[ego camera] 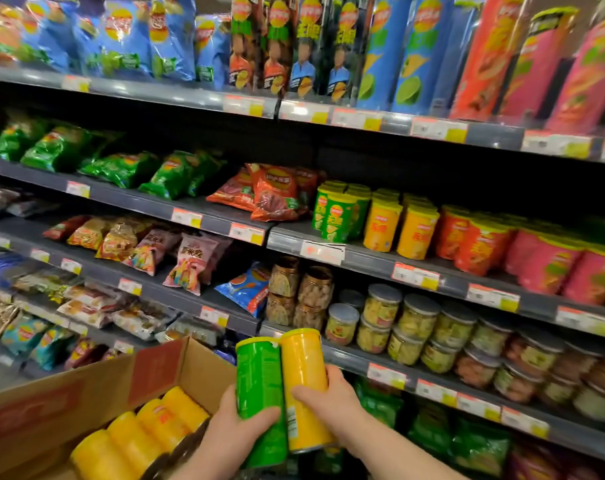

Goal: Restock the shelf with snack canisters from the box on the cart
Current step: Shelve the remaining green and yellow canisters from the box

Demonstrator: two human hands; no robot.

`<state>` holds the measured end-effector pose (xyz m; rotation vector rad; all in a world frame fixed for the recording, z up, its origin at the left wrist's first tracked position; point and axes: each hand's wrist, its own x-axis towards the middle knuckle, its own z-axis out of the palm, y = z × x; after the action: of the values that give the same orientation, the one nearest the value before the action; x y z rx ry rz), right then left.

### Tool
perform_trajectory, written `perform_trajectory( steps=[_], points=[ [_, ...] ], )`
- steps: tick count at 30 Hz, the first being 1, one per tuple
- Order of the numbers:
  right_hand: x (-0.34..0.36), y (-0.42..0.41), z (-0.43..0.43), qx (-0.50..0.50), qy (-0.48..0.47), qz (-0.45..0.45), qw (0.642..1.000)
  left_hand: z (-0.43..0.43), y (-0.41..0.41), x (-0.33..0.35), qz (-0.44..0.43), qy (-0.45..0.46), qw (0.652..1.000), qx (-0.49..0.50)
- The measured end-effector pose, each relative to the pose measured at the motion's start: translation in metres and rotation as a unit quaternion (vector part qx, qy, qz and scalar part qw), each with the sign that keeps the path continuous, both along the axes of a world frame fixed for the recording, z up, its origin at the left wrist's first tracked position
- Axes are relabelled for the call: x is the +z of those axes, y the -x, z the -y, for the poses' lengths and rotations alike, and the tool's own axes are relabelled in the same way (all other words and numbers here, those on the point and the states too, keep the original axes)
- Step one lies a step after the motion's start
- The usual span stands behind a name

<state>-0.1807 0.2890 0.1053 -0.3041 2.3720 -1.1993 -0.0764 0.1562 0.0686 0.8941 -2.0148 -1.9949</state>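
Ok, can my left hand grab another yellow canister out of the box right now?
Probably not yet: the left hand grips the green canister, so it is full. The way itself looks free: the box is open and its yellow canisters lie uncovered right beside that hand.

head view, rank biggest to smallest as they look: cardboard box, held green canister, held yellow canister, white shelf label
1. cardboard box
2. green canister and yellow canister, alike, unranked
3. white shelf label, farther away
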Motion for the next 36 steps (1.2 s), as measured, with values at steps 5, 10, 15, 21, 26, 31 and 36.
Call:
perform_trajectory(
  steps=[5,10,15,21,26,31,36],
  points=[
    [0.008,-0.003,-0.071,-0.051,0.012,-0.002,0.999,-0.061,0.01,0.009,-0.021,-0.015,0.998,-0.053],
    [0.012,-0.023,-0.158,-0.104,0.019,0.003,0.994,-0.142,0.005,0.016,-0.031,0.02,0.996,-0.085],
    [0.016,-0.057,-0.259,-0.171,0.041,0.016,0.984,-0.237,-0.01,0.028,-0.021,0.029,0.989,-0.144],
    [0.018,-0.099,-0.371,-0.243,0.033,-0.013,0.969,-0.339,-0.022,0.022,-0.006,0.035,0.971,-0.235],
    [0.021,-0.129,-0.451,-0.298,0.029,-0.037,0.953,-0.416,-0.03,0.025,0.0,0.021,0.955,-0.296],
    [0.021,-0.145,-0.507,-0.344,0.059,-0.032,0.937,-0.47,-0.028,0.031,0.001,0.027,0.935,-0.354],
    [0.021,-0.146,-0.545,-0.387,0.081,-0.031,0.918,-0.508,-0.009,0.028,-0.011,0.004,0.919,-0.395]
  ],
)
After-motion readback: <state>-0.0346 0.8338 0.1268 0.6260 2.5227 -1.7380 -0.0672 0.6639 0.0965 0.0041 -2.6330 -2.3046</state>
